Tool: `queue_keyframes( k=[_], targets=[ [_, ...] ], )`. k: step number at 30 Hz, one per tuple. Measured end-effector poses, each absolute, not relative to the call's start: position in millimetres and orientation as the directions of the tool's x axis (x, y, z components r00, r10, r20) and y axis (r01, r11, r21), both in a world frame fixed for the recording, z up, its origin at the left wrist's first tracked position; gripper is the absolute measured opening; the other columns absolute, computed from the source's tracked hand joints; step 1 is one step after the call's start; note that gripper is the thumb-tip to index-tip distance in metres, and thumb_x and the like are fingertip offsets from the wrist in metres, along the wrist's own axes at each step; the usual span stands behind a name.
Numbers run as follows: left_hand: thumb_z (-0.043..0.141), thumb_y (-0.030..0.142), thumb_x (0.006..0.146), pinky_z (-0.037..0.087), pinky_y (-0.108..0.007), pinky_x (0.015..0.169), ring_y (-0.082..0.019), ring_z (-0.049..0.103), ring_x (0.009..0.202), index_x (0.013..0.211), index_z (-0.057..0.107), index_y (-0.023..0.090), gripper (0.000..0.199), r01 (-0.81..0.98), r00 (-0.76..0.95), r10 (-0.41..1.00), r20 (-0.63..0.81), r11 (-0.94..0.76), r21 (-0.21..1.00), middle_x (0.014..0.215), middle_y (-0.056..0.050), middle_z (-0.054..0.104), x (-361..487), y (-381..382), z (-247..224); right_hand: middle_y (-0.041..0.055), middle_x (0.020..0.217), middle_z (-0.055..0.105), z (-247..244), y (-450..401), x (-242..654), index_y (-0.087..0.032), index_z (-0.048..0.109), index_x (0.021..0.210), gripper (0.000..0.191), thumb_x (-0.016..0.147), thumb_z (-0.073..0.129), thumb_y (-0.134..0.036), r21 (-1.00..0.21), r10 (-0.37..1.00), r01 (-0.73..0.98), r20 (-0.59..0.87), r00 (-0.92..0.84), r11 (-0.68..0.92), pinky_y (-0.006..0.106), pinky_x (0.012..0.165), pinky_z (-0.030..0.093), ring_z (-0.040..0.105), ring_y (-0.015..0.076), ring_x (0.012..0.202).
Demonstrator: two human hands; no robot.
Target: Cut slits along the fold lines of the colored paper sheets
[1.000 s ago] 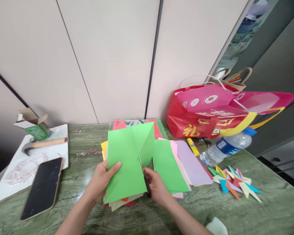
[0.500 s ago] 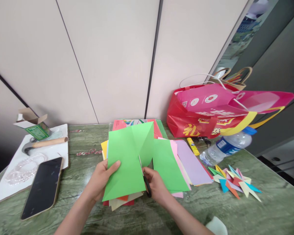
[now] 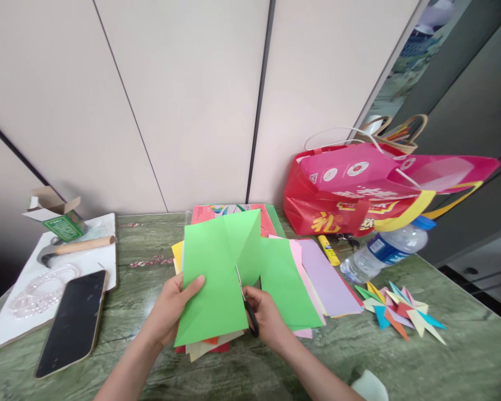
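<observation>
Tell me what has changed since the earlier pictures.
The green sheet has shifted slightly: its near left corner sits a little further left. Nothing has been newly grasped or let go: the left hand still holds the sheet, the right hand the scissors. The phone, bottle and red bag stayed put.

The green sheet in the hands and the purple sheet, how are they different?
The green sheet is in the left hand; the purple sheet lies untouched. The green sheet is creased and partly cut; the purple sheet looks flat and uncut. Both are paper.
</observation>
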State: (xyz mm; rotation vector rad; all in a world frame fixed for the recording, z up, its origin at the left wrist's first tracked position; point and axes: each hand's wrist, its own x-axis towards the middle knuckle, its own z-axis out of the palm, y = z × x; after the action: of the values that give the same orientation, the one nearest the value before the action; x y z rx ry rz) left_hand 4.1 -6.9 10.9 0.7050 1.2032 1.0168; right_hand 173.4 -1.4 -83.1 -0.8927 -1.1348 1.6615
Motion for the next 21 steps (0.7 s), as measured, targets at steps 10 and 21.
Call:
queue_keyframes(
  k=[10,21],
  targets=[
    [0.075,0.032,0.061,0.055,-0.033,0.056,-0.026,0.070,0.067,0.089,0.064,0.015,0.035,-0.245,0.044,0.912,-0.407,0.405,0.881,0.079,-0.009,0.076,3.7,-7.0,9.2,-0.0086,0.040,0.047,-84.7,-1.1,172.3,-0.018,0.056,0.067,0.022,0.058,0.072,-0.030,-0.942,0.945,-0.283,-0.086,-0.314,-0.180,0.021,0.038,0.038,0.042,0.0088,0.034],
    [0.071,0.030,0.067,0.055,-0.033,0.058,-0.024,0.070,0.067,0.093,0.063,0.014,0.032,-0.243,0.064,0.918,-0.392,0.395,0.886,0.080,-0.009,0.076,3.2,-7.9,8.5,-0.0091,0.038,0.041,-79.8,-3.1,170.5,-0.018,0.056,0.065,0.018,0.060,0.068,-0.032,-0.946,0.954,-0.278,-0.082,-0.288,-0.166,0.021,0.038,0.036,0.038,0.0084,0.034]
  ],
)
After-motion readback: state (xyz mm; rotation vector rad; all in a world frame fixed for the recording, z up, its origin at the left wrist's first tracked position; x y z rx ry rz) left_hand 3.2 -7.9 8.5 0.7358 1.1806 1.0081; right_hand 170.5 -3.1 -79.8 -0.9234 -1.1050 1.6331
